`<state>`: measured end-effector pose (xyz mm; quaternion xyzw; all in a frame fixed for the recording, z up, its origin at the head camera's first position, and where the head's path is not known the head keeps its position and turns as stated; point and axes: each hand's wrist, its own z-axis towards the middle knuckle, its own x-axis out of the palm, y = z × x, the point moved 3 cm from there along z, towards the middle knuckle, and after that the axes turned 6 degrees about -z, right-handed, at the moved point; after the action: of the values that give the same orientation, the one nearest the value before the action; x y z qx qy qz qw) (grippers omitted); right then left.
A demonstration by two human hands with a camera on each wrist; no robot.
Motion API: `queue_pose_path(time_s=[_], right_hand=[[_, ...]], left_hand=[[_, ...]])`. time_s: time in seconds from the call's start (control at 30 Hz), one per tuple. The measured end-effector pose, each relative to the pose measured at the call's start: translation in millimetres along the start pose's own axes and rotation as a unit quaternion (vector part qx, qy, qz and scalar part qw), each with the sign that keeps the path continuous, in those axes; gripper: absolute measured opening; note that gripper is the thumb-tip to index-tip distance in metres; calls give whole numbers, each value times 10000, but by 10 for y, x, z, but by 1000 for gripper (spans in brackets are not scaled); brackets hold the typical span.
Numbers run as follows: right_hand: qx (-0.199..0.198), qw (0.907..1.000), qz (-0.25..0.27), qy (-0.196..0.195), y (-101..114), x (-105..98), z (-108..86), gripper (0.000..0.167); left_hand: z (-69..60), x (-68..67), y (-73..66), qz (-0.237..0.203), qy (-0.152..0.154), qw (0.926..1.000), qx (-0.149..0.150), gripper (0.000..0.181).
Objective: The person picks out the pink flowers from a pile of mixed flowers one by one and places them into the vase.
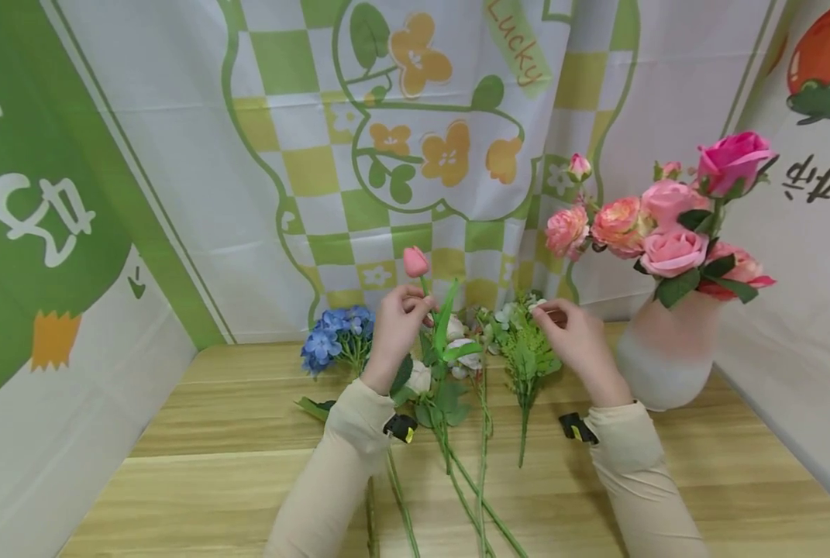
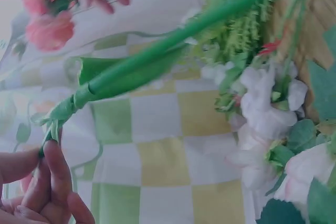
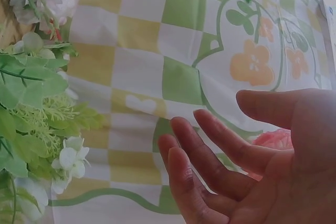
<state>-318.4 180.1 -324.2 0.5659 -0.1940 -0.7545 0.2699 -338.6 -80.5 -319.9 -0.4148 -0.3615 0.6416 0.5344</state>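
A pink tulip stands upright in my left hand, its green stem pinched between thumb and fingers just below the bloom. Its long leaves hang beneath, above the flowers on the table. My right hand holds nothing; in the right wrist view its fingers are loosely bent and apart from the thumb. That hand is in the air near a green leafy sprig and left of the vase.
The pink and white vase holds several pink roses. Blue hydrangeas, white roses and long stems lie on the wooden table. A patterned curtain hangs behind.
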Motion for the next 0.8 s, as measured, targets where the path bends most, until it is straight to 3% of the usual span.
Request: queue_pose_path(time_s=[0.13,0.23,0.4,0.6,0.8], right_hand=[[-29,10000,-25,5,-3,-9,11,49],[-20,10000,-26,26,-6,-7,13,49],[-103,9999,42,-76,30,6,-9,53],[-718,9943,114,-782,182,8,-69,37],[-1307,9803,281,-1456,372,9,-175,26]], left_hand=[[13,-183,-44,-540,-24,9985,-114,22],[-6,-323,-88,-817,-234,9963,-152,22],[-54,-488,-183,-1345,-659,9884,238,23],[-133,-509,-218,-1670,-986,9778,787,17],[-229,-454,-165,-1523,-1330,9770,675,12]])
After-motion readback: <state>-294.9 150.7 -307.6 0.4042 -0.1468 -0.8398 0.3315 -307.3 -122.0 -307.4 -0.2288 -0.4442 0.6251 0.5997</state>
